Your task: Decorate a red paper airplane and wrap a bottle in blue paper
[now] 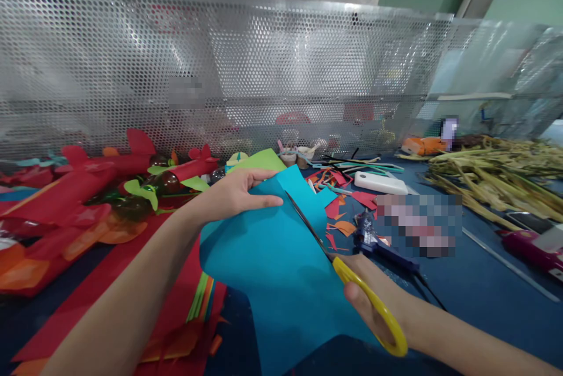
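A large blue sheet of paper [272,258] with curved cut edges hangs over the table in front of me. My left hand [246,191] pinches its upper left part between thumb and fingers. In my right hand [373,294] are scissors with yellow handles [376,305], the thumb through a loop. Their dark blades lie along the sheet near its upper right side, pointing up toward my left thumb. Part of the right hand is hidden behind the handles and paper. Beyond the left hand is a light green sheet [264,160].
Red paper rockets with plastic bottles [88,188] crowd the left, above red sheets [109,282]. Red and orange scraps [345,227], a blue glue gun [382,247] and a white device [380,182] lie right. Dried stalks [505,165] are farther right. A perforated metal screen [264,53] stands behind.
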